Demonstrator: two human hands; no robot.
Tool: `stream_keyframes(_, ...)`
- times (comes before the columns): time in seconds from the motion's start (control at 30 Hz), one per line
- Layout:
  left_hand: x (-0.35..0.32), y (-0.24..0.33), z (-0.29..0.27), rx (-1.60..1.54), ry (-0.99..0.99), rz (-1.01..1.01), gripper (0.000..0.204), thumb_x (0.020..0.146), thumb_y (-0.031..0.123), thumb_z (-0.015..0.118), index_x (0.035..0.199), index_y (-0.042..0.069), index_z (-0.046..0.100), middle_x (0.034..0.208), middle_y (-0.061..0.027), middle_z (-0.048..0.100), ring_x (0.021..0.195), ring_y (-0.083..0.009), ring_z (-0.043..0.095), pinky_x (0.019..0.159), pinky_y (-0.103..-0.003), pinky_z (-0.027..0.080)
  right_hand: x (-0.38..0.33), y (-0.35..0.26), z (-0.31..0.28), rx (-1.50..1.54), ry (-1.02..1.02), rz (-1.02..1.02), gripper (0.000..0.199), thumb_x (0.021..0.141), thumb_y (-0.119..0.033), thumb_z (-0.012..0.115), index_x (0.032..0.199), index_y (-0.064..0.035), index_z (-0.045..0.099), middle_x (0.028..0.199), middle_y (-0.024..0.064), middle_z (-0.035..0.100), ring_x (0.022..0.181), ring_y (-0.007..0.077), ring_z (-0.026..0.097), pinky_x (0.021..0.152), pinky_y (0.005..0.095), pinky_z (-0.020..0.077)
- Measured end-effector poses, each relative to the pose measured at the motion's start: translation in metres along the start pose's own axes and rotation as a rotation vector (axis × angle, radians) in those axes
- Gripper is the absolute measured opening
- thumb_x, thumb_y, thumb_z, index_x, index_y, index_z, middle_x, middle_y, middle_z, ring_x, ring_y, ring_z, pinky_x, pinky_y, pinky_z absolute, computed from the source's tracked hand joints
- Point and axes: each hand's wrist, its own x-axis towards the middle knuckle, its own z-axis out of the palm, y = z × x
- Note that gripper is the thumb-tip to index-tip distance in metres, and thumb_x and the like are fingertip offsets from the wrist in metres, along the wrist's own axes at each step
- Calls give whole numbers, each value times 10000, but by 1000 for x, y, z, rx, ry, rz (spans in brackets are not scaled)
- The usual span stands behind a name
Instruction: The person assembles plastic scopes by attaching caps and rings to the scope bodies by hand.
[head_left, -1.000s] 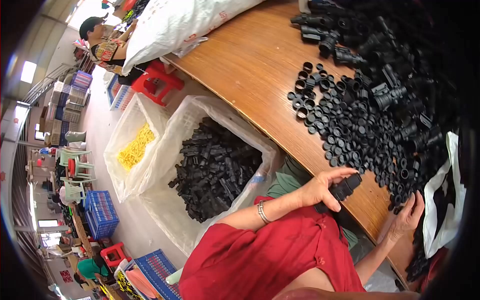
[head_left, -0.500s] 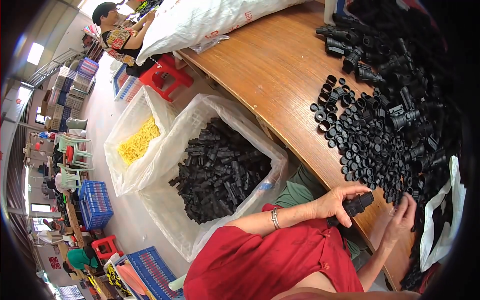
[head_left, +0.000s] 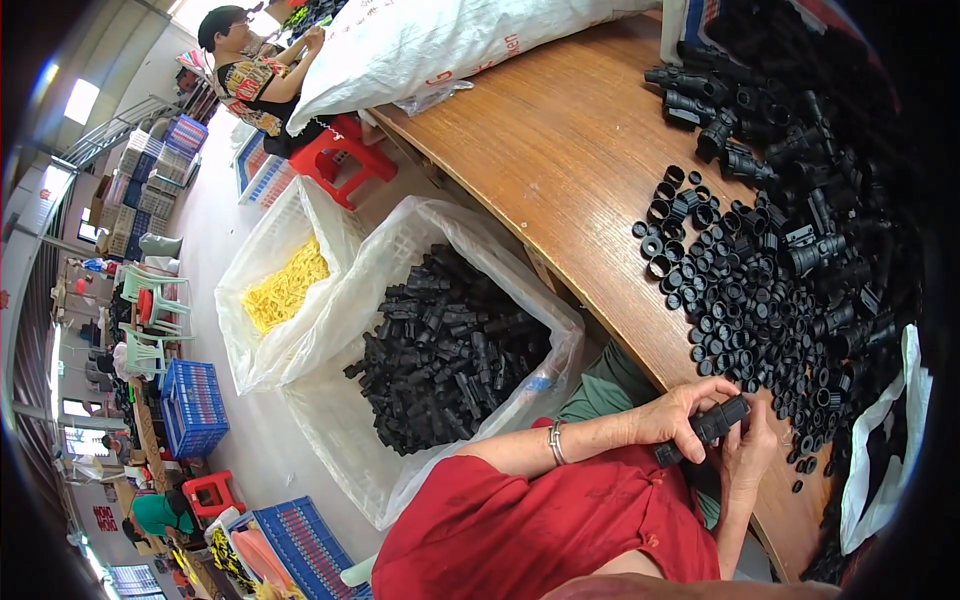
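My left hand [head_left: 682, 418], with a metal bracelet at the wrist, grips a black tubular plastic part [head_left: 708, 430] above my lap, near the table edge. Closed at the part's upper end is my right hand [head_left: 750, 445]; whether its fingers also hold a small ring there is hidden. Just beyond both hands, a pile of small black plastic rings [head_left: 735, 300] is spread over the wooden table [head_left: 560, 130]. Larger black tubular parts [head_left: 740, 165] are heaped behind and to the right of the rings.
Left of the table stand a white-lined bin of black parts [head_left: 450, 350] and a lined crate of yellow pieces [head_left: 290, 285]. A white sack [head_left: 430, 50] lies across the table's far end. A person [head_left: 250, 80] works beyond, by a red stool [head_left: 340, 160].
My right hand has left the edge of the ring pile and come left to the end of the black part. My left hand still holds that part, with little movement.
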Motion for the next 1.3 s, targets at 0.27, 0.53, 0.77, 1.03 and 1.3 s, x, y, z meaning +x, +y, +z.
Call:
stream_keyframes(0.27,-3,-3,12,-51,134,-42,740,562,36,737,1227,41,412,1003,-79,561,868,-152,566,788,-296,480,-17,5,-24,98,107,118,309,824,-190,648,1080,-34,570,700,106,589,625,238,586,581,332,452)
stream_keyframes(0.53,6,-8,57,-131,429,-56,465,832,268,700,1154,23,471,1044,-49,540,950,-111,527,847,-269,452,-43,-16,-9,191,215,-626,764,597,-351,868,1193,-23,520,1231,254,521,1146,423,518,971,534,412)
stream_keyframes(0.77,-1,-5,44,909,295,109,384,739,81,742,1085,-7,601,1009,-100,611,777,-152,612,664,-269,504,-27,-8,-52,626,541,37,422,748,21,659,1147,26,522,1141,164,624,1014,213,613,890,324,484)
stream_keyframes(1.03,19,-15,41,1531,518,377,415,602,39,768,988,4,623,965,-107,566,911,-299,537,786,-389,439,-26,4,-43,994,434,185,352,798,-31,685,1117,8,541,1066,126,665,915,151,635,828,274,511)
stream_keyframes(1.3,24,-25,31,1529,500,332,345,589,18,722,926,3,646,965,-104,573,903,-298,523,790,-392,432,-25,4,-18,637,291,83,475,706,-77,792,1113,-5,560,1020,70,640,909,127,615,803,261,496)
